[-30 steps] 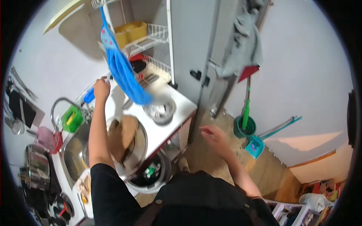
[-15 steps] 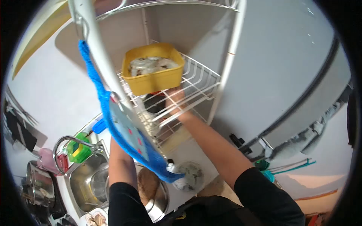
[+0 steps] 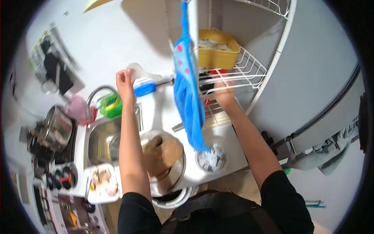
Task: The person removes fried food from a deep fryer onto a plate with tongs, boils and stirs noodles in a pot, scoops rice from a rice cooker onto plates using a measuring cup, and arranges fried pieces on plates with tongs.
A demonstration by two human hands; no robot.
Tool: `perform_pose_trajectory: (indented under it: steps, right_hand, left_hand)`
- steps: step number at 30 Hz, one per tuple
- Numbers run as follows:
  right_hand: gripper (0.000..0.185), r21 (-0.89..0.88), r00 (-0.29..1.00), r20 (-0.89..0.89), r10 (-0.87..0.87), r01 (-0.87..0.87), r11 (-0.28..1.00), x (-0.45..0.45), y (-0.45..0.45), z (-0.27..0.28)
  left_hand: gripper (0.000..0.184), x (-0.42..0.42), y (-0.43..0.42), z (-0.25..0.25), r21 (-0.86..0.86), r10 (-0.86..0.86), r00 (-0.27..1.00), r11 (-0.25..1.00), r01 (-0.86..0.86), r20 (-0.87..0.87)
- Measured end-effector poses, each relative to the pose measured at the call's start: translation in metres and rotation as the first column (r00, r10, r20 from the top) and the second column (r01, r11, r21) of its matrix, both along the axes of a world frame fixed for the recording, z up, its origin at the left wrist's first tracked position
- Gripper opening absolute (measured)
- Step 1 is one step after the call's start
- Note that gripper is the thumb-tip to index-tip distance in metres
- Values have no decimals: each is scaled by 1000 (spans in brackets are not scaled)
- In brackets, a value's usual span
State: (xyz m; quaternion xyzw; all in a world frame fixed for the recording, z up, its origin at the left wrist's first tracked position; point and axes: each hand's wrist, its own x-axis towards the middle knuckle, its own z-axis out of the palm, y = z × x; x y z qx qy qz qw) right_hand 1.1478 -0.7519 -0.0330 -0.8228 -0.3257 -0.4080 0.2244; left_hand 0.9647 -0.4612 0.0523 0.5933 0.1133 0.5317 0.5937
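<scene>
My left hand [image 3: 125,80] is raised in front of the white wall, its fingers pinched on the wide end of a translucent white spoon-shaped piece [image 3: 146,74]. The narrow end points right. My right hand [image 3: 225,93] reaches into the white wire rack [image 3: 253,74], below the shelf with a yellow tub [image 3: 218,58]. Shelf wires and blur hide its fingers, so its grip is unclear. Beside it is a black and red object [image 3: 207,82], partly hidden. A blue towel [image 3: 189,105] hangs from the rack post between my hands.
Below my left forearm are a steel sink [image 3: 93,144] with a curved faucet [image 3: 97,91] and a white tray of food pieces [image 3: 103,183]. A metal bowl [image 3: 180,171] holds something brown. A clear bowl [image 3: 212,160] sits near the counter edge. A grey refrigerator [image 3: 311,78] stands at right.
My view has swung left. My left hand, hidden behind the towel before, now shows up by the wall holding the translucent white piece. My right hand remains under the tub's shelf.
</scene>
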Motion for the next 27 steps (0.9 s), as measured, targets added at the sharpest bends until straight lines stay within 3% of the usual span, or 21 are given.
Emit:
perform_pose_trajectory:
  steps: [1, 4, 5, 7, 9, 11, 12, 13, 14, 15, 17, 18, 19, 20, 21, 23, 25, 27]
  right_hand:
    - [15, 54, 992, 120, 51, -58, 997, -20, -16, -1]
    - [16, 116, 979, -166, 118, -99, 988, -104, -64, 19]
    - [16, 140, 959, -260, 116, -81, 987, -135, -86, 26]
    - [18, 102, 905, -398, 152, -121, 987, -192, -133, 44]
    - [24, 52, 944, -161, 287, -282, 958, -231, -180, 44]
    - [28, 335, 780, -485, 395, -251, 908, -269, -215, 46]
    - [28, 389, 753, -527, 393, -197, 900, -285, -226, 44]
    - [29, 441, 717, -573, 397, -139, 887, -302, -234, 41]
    - [28, 439, 703, -551, 449, -213, 873, -320, -245, 38]
    - [28, 445, 684, -526, 506, -286, 849, -337, -252, 35]
    - [27, 557, 487, -556, 674, -384, 737, -379, -246, 16]
    - [25, 431, 535, -521, 665, -507, 746, -393, -241, -12]
    - [24, 288, 584, -473, 660, -605, 742, -408, -233, -50]
    - [25, 124, 522, -496, 694, -749, 651, -428, -226, -82]
    - [27, -47, 463, -524, 715, -854, 519, -449, -222, -112]
    - [32, -222, 388, -843, 372, -882, 416, -501, -220, -164]
    - [38, -207, 281, -933, 226, -930, 302, -575, -202, -135]
    - [39, -108, 172, -944, 282, -967, 231, -628, -180, -164]
  left_hand:
    - [21, -32, -17, 16, -125, -10, 997, 992, 20, 80]
    - [28, -120, -45, 30, -217, -253, 896, 913, 346, 365]
    - [33, -150, -65, 36, -284, -222, 872, 885, 368, 436]
    - [36, -206, -97, 29, -405, -115, 912, 869, 284, 393]
    - [36, -268, -147, 3, -358, -217, 948, 888, 290, 231]
    - [40, -324, -220, -37, -350, -282, 959, 898, 267, 8]
    - [49, -343, -262, -67, -350, -181, 983, 920, 177, 21]
    - [54, -374, -292, -102, -457, -213, 966, 881, 123, -150]
    - [57, -395, -342, -121, -489, -54, 985, 871, -33, -163]
    - [50, -423, -380, -149, -597, -31, 983, 797, -85, -182]
    - [21, -474, -451, -202, -759, -19, 953, 610, -229, -303]
    - [20, -505, -479, -233, -780, -181, 978, 625, 32, -105]
    - [25, -522, -510, -200, -876, -249, 960, 482, 10, -126]
    - [28, -543, -520, -207, -878, -380, 905, 479, 16, -191]
    - [28, -561, -524, -201, -868, -367, 904, 496, -8, -218]
    - [29, -597, -523, -187, -842, -336, 902, 536, -55, -273]
    - [31, -631, -517, -198, -726, -185, 863, 637, -260, -471]
    - [32, -668, -514, -215, -500, 91, 778, 719, -484, -621]
